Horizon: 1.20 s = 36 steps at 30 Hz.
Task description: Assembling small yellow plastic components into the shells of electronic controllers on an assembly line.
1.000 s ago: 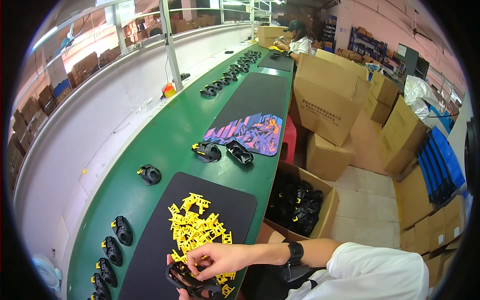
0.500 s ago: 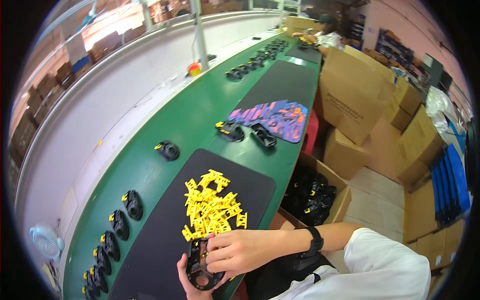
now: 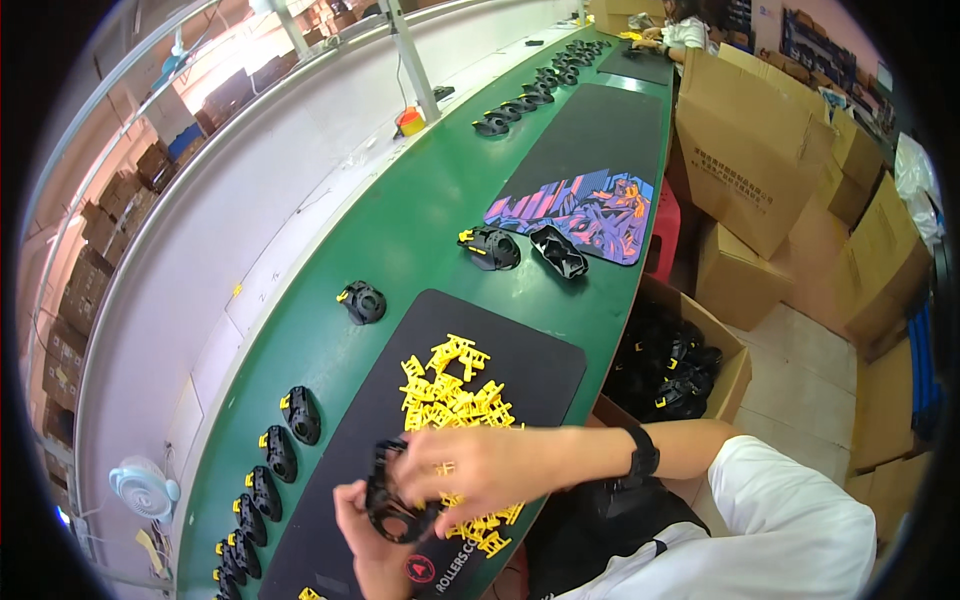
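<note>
We gripped the black plastic housing (image 3: 393,497) between left hand (image 3: 372,535) and right hand (image 3: 478,466); yellow clips (image 3: 450,395) lay just beyond.

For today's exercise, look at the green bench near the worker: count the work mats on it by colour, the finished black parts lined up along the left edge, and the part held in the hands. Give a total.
Black mats: 3
Multicoloured mat: 1
Black parts at left edge: 5, more cut off at the picture's rim
Black part in both hands, left and right: 1
Total: 10
</note>
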Each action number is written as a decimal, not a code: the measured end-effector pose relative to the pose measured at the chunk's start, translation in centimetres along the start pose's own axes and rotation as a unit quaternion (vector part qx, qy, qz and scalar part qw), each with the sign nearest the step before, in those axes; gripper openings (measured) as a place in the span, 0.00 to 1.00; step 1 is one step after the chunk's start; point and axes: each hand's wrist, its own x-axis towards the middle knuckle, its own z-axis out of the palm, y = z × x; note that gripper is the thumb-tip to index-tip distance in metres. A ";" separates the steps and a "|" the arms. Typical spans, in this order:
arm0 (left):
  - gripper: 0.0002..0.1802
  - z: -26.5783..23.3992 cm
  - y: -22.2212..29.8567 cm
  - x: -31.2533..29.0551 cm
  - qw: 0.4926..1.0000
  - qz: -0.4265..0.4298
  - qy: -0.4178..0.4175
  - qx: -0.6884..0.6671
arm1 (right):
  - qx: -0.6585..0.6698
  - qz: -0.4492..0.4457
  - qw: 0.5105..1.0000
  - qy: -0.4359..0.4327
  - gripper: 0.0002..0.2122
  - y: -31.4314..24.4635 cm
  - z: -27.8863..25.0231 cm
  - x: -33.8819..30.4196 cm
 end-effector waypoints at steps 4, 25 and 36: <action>0.39 1.8 6.6 8.0 0.879 0.037 0.110 0.463 | -0.251 0.215 0.942 0.060 0.15 8.4 -3.8 -1.1; 0.41 1.8 8.9 34.4 0.430 0.184 0.170 0.867 | -0.148 0.316 0.936 0.042 0.07 11.3 -3.8 -2.7; 0.42 5.3 6.4 11.3 0.921 0.259 -0.112 0.269 | 0.131 0.317 0.911 0.229 0.07 4.6 -3.5 0.3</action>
